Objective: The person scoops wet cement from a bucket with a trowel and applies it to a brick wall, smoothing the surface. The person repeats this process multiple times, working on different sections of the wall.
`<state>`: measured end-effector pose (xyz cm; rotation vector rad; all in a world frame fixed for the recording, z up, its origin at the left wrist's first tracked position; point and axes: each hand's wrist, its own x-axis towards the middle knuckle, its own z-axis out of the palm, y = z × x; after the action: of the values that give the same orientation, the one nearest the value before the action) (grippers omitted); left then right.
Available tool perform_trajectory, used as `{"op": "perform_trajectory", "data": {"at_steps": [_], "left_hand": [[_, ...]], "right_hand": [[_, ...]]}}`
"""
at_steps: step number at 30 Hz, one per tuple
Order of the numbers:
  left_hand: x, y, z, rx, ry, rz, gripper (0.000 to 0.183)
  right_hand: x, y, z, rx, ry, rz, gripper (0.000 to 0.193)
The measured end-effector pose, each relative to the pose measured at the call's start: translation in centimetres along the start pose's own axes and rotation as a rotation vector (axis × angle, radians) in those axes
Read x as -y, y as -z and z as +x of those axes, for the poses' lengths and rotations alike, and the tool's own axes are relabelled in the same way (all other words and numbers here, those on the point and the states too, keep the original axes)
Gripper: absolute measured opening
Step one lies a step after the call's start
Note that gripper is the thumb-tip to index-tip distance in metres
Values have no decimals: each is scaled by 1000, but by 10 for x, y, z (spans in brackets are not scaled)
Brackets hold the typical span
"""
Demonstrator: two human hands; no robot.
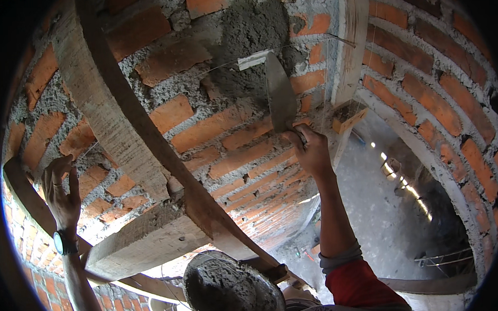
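My right hand (308,144) is closed round the handle of a trowel (280,91). Its grey blade points up over the brick wall (215,126), beside a patch of wet mortar (255,29). A short pale strip (253,60) lies at the blade's tip, along a thin taut string; whether they touch I cannot tell. Over to the left, my left hand (62,192) is raised with its thumb apart from the fingers, near the bricks and a curved board. Nothing shows in it. A watch is on that wrist.
A curved timber (113,105) crosses in front of the wall and meets a thick wooden block (148,241). Close to me stands a bucket (231,285) of mortar. An upright plank (350,42) edges the wall, and a brick arch (430,94) curves at right.
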<state>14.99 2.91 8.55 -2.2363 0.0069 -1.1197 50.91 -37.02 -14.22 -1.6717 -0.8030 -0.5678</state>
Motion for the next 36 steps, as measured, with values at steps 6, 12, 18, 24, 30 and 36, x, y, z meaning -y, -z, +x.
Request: {"op": "perform_trajectory", "data": {"at_steps": [6, 12, 18, 24, 30, 36], "left_hand": [[-2, -1, 1, -12, 22, -13, 20], [-2, 1, 2, -3, -5, -27, 20], [-7, 4, 4, 21, -19, -35, 16], [-10, 4, 6, 8, -21, -37, 20], [-10, -1, 4, 18, -23, 12, 28], [-10, -1, 5, 37, -15, 29, 28]], "right_hand": [[-6, 2, 11, -36, -57, 44, 24], [-3, 10, 2, -43, -223, 21, 23], [5, 4, -10, -16, -148, 5, 21], [11, 11, -2, -26, -144, 28, 19], [13, 28, 16, 46, -35, -128, 20], [17, 44, 37, 89, -119, -189, 26]]}}
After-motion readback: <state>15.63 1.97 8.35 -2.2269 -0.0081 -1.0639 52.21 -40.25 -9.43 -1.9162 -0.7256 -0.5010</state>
